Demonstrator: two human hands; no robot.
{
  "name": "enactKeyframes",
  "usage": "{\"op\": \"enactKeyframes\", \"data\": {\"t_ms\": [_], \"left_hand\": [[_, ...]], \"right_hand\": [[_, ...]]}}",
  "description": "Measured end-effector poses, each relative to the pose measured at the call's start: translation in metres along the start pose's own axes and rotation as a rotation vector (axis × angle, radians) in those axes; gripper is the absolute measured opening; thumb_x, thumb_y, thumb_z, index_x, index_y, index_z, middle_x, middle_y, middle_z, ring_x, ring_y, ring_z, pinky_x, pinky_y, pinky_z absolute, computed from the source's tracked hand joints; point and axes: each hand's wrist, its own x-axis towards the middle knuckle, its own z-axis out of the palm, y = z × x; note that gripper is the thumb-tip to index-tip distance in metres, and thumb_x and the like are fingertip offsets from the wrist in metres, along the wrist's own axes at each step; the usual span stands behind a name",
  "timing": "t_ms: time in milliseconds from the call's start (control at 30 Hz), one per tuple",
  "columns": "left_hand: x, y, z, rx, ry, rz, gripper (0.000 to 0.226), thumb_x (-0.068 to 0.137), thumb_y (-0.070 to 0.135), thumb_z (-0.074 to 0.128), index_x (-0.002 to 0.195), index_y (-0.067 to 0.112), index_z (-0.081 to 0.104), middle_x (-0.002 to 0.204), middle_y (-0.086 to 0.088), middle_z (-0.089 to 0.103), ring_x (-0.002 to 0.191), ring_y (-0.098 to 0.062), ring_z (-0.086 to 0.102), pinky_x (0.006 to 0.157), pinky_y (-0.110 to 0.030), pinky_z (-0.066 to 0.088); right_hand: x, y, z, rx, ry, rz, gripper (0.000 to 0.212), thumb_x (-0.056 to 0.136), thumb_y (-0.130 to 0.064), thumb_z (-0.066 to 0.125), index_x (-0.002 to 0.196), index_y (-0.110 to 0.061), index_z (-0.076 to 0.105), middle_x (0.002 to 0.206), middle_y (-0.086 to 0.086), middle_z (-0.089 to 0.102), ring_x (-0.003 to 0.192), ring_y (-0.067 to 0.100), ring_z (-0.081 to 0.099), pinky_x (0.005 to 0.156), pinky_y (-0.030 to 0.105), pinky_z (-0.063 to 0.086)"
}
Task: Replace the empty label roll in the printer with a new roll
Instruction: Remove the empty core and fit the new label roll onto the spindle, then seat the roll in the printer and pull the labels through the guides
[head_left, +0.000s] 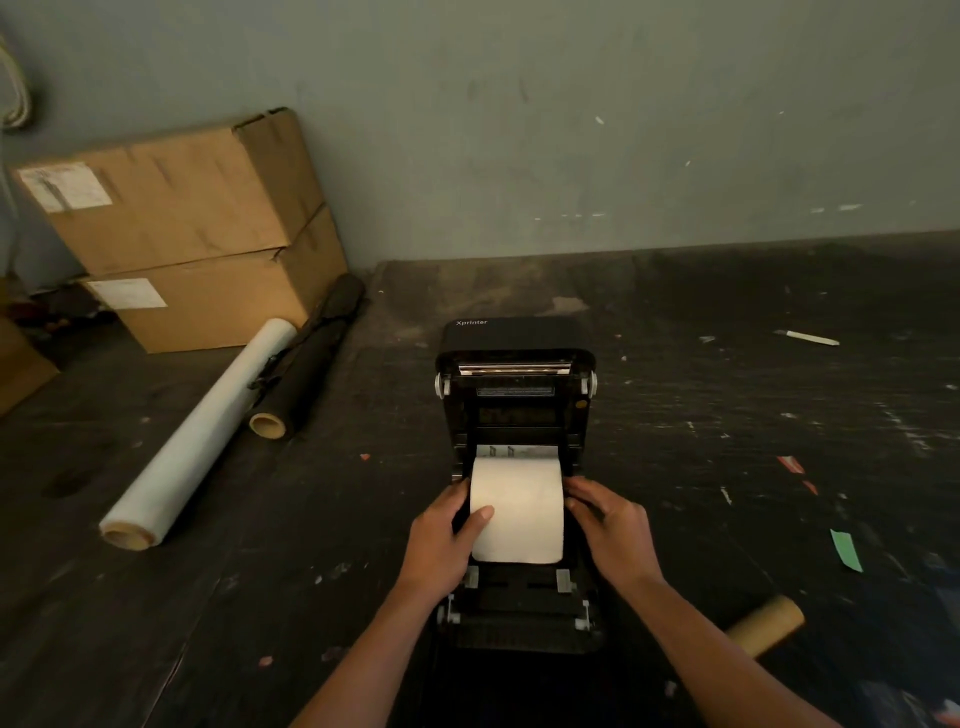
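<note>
Paper on the new roll (517, 512) is looking light and easily unwound; left hand (447, 540) and right hand (610, 525) are clasping its flat ends, seating it inside the open printer (514, 618).

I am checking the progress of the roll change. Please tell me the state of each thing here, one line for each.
printer: lid open, raised toward the wall.
label roll: white, full, lying in the printer bay.
left hand: on the roll's left end, thumb on its face.
right hand: at the roll's right end.
cardboard core: bare, lying on the table right of the printer.
cardboard boxes: stacked, closed.
</note>
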Motion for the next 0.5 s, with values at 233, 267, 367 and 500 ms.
{"op": "enactKeyframes", "data": {"t_ms": [233,267,367,500], "left_hand": [[-0.008,-0.005,-0.001,0.049,-0.006,0.021,0.052,0.093,0.028,0.058,0.142,0.020,0.043,0.144,0.003,0.048,0.131,-0.009,0.041,0.110,-0.028,0.033],[-0.008,-0.005,-0.001,0.047,0.002,0.018,0.052,0.092,0.028,0.058,0.141,0.020,0.044,0.143,0.002,0.049,0.130,-0.010,0.042,0.110,-0.029,0.034],[-0.008,-0.003,0.000,0.055,0.029,0.014,0.049,0.092,0.028,0.059,0.139,0.019,0.048,0.139,0.001,0.054,0.126,-0.010,0.047,0.105,-0.025,0.037],[-0.009,0.000,0.002,0.084,0.074,0.021,0.047,0.091,0.025,0.061,0.136,0.019,0.050,0.133,0.003,0.059,0.118,-0.003,0.048,0.096,-0.018,0.036]], "right_hand": [[-0.009,-0.007,-0.001,0.020,-0.031,0.081,0.036,0.090,-0.007,0.057,0.124,-0.018,0.057,0.121,-0.003,0.062,0.108,0.004,0.054,0.094,0.020,0.043],[-0.013,-0.008,-0.001,0.027,-0.004,0.094,0.033,0.090,-0.008,0.056,0.121,-0.019,0.057,0.118,-0.003,0.061,0.104,0.003,0.054,0.090,0.018,0.044],[-0.023,-0.013,-0.005,0.011,0.034,0.084,0.017,0.091,-0.017,0.056,0.100,-0.030,0.060,0.102,-0.008,0.061,0.084,-0.002,0.057,0.071,0.013,0.044],[-0.031,-0.020,-0.006,-0.103,-0.144,0.106,0.011,0.089,-0.039,0.057,0.084,-0.031,0.063,0.080,-0.006,0.065,0.068,0.001,0.062,0.064,0.017,0.049]]}}
